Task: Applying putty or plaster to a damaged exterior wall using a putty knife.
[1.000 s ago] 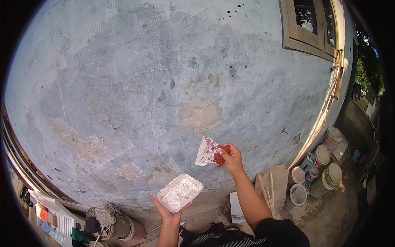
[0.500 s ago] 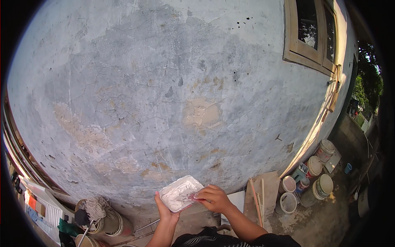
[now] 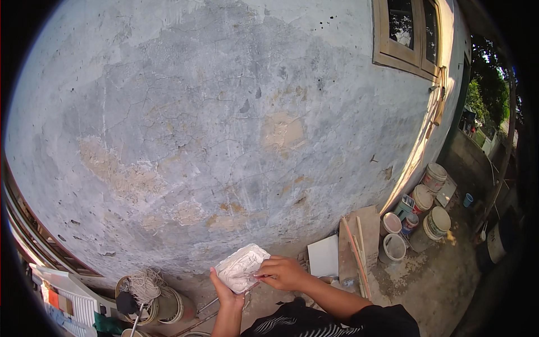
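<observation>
A white rectangular tray of pale, creamy filler paste is held up in front of the wall, near the bottom middle. Gripping its left and lower side is my left hand, thumb along the rim. My right hand is closed over the tray's right side around a small putty knife. Only a reddish bit of that tool shows; my fingers hide the rest. Its tip is at the paste. Beyond the tray stands a worn blue-grey wall with cracks and a beige patch.
Several paint buckets stand at the right by the wall's foot. Wooden strips and a board lean beside a white panel. At lower left are buckets with tangled string. A wooden window is upper right.
The view has shifted and tilted slightly. My right hand has moved a little left and farther over the tray, with the putty knife at the paste. My left hand keeps its hold on the tray.
</observation>
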{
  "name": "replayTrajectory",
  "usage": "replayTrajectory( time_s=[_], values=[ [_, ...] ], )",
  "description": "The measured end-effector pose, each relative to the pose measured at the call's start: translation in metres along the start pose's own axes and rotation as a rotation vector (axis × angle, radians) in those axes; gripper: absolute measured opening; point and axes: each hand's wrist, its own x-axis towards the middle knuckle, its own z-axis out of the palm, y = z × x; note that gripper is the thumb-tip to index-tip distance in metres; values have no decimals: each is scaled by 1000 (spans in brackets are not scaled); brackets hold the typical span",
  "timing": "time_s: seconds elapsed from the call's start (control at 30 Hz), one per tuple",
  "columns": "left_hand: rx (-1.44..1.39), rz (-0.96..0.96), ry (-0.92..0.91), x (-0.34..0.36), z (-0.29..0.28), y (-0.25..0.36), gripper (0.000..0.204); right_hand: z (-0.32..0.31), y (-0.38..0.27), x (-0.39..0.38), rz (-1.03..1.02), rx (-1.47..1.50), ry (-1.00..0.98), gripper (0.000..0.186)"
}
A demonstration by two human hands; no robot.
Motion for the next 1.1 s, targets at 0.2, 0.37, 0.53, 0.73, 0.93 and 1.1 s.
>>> replayTrajectory(
  time_s=[0.2, 0.37, 0.53, 0.73, 0.93, 1.1],
  values=[
    [-17, -19, -24, -21, -51, 12, 87, 18, -40, 4, 446, 495, 170, 14],
    [-14, -22, -73, -38, -57, 9, 88, 49, -62, -23, 578, 579, 292, 17],
    [-37, -107, -109, -70, -57, 20, 83, 45, -88, -51, 552, 255, 422, 17],
    [-73, -71, -127, -89, -72, 33, 86, 49, -102, -55, 463, 169, 448, 16],
    [-29, 23, -59, -90, -96, 53, 83, 72, -116, -50, 249, -13, 198, 19],
    [-84, 73, 7, -84, -94, 67, 82, 82, -128, -39, -44, -155, -10, 31]
  ],
)
